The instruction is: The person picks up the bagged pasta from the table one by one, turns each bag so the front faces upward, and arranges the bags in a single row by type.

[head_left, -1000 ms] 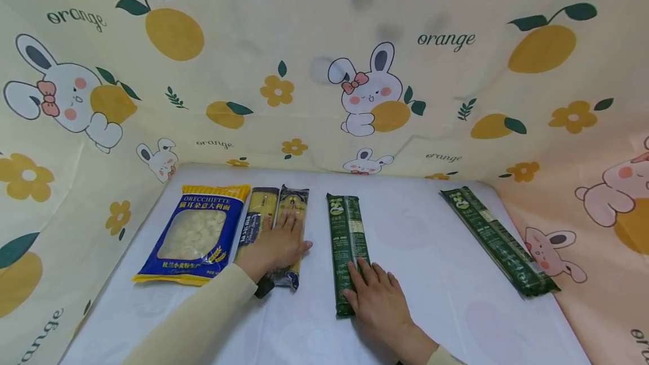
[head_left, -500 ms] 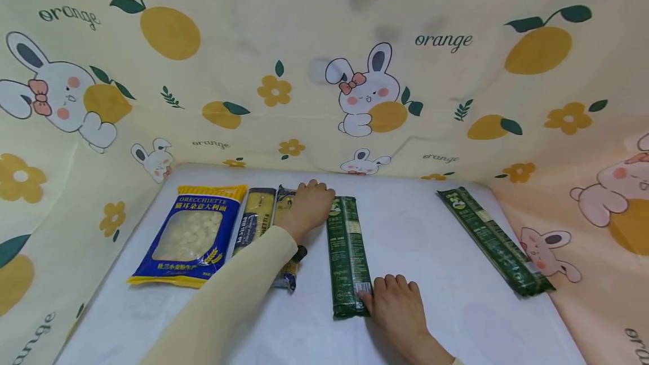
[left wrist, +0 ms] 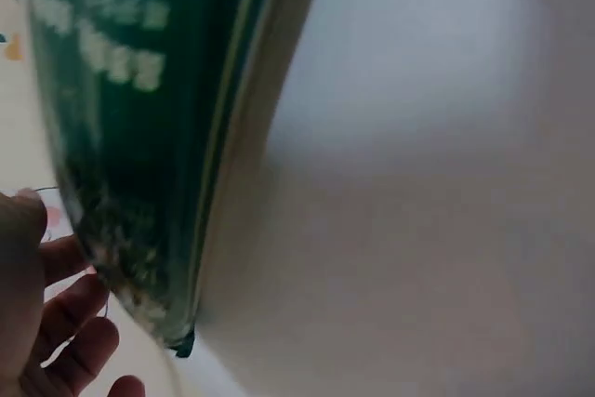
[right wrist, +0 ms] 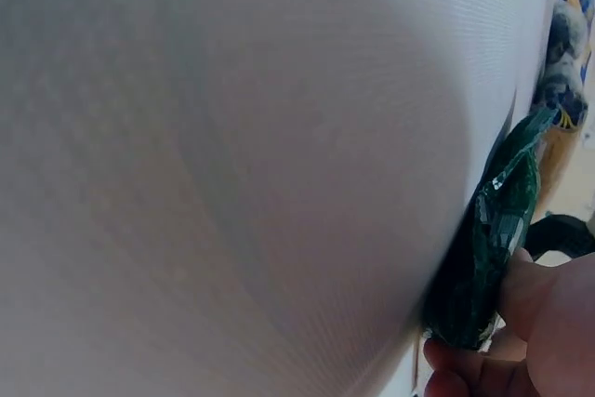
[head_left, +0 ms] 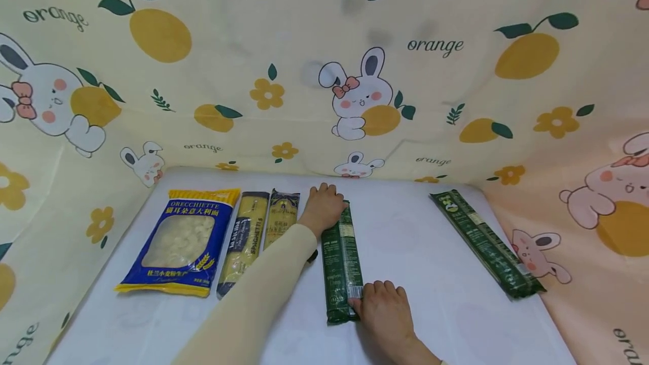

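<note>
In the head view a green pack of spaghetti (head_left: pixel 341 275) lies lengthwise near the middle of the white table. My left hand (head_left: pixel 323 208) grips its far end, fingers curled over and covering the top left corner. At the near right edge my right hand (head_left: pixel 387 314) pinches the pack, thumb on top. The left wrist view shows the green pack (left wrist: pixel 130 127) large and close, with the left fingers (left wrist: pixel 79 318) at its edge. In the right wrist view the thumb (right wrist: pixel 530 295) presses the crinkled green end (right wrist: pixel 493 220), other fingers at its side.
Left of the hands lie a blue-and-yellow orecchiette bag (head_left: pixel 177 241), a spaghetti pack with a dark label (head_left: pixel 245 235) and another yellow pasta pack (head_left: pixel 280 216), partly behind the left sleeve (head_left: pixel 253 297). A second green pack (head_left: pixel 487 244) lies slanted near the right table edge.
My left hand has left the yellow pasta pack and moved right to the green pack's far end. My right hand has shifted from lying on the green pack to pinching its right edge.
</note>
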### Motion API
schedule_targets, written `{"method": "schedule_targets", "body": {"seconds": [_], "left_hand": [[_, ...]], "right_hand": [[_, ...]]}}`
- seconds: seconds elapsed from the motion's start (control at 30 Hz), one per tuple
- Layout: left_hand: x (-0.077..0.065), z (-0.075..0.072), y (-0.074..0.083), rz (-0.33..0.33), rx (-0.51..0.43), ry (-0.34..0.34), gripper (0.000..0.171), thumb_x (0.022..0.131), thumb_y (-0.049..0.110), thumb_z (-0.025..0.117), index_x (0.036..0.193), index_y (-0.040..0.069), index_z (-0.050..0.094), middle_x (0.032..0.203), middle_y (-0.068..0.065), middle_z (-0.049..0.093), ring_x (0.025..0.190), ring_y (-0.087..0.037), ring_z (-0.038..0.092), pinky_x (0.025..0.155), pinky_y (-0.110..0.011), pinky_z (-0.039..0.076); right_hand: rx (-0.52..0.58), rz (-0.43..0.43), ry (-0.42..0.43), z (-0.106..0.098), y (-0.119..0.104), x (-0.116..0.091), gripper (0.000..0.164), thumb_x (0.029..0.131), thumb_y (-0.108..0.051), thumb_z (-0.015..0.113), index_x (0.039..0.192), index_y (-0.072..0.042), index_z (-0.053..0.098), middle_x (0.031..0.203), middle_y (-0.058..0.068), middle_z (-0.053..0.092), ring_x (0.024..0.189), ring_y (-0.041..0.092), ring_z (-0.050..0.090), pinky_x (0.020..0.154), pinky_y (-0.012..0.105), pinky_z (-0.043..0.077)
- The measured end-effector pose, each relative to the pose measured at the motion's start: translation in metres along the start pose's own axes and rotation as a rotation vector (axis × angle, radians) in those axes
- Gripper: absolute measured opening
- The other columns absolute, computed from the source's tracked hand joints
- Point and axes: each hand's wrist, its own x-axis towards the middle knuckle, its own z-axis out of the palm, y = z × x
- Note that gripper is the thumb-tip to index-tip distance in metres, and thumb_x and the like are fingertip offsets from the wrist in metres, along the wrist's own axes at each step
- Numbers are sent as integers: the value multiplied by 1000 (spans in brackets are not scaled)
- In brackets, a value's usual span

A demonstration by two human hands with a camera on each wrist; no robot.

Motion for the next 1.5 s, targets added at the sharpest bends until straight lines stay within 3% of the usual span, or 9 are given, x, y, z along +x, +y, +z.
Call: {"method": "schedule_targets", "body": {"seconds": [0.2,0.43,0.63,0.8,1.0,1.2,1.5], "left_hand": [[-1,8,0,-23,35,-32,49,115,45,34,128,15,71,128,-9,61,120,-29,49,104,-50,43],[3,19,-8,-33,-14,-55,46,116,41,32,137,11,60,130,-10,56,119,-29,46,104,-50,39],[2,9,-15,32,-26,107,38,115,37,39,122,9,63,117,-10,59,109,-29,48,95,-47,40],[-2,-8,-19,99,21,256,34,115,35,41,111,8,61,109,-9,58,99,-27,45,86,-42,34],[-5,-33,-20,147,87,402,35,116,35,39,109,8,61,101,-8,56,93,-25,46,81,-38,31],[-6,-53,-20,181,46,487,32,115,31,42,106,6,59,99,-9,56,93,-27,48,80,-38,30],[-10,-80,-14,241,-63,597,28,116,27,39,109,7,57,103,-8,55,95,-26,46,82,-40,33]], "right_hand": [[8,11,-31,-1,-8,-1,52,91,-56,76,70,-15,50,64,-3,40,64,17,41,59,32,29],[22,2,-4,-2,-12,-1,51,90,-54,77,70,-14,51,64,-3,41,64,18,43,60,32,29],[19,-21,59,-1,-11,-1,53,88,-53,80,69,-14,50,63,-3,40,63,18,42,59,31,28],[19,-45,144,1,-8,0,53,86,-50,82,69,-14,48,63,-3,38,61,18,40,58,31,27],[13,-83,230,0,-5,4,51,85,-49,78,69,-12,47,62,-2,35,59,18,38,58,29,23],[13,-88,247,-1,-5,9,50,85,-47,77,70,-12,45,62,-2,32,59,18,36,59,29,22],[63,-33,253,2,-5,14,44,90,-37,80,75,-8,50,65,2,41,63,22,42,60,34,30]]}}
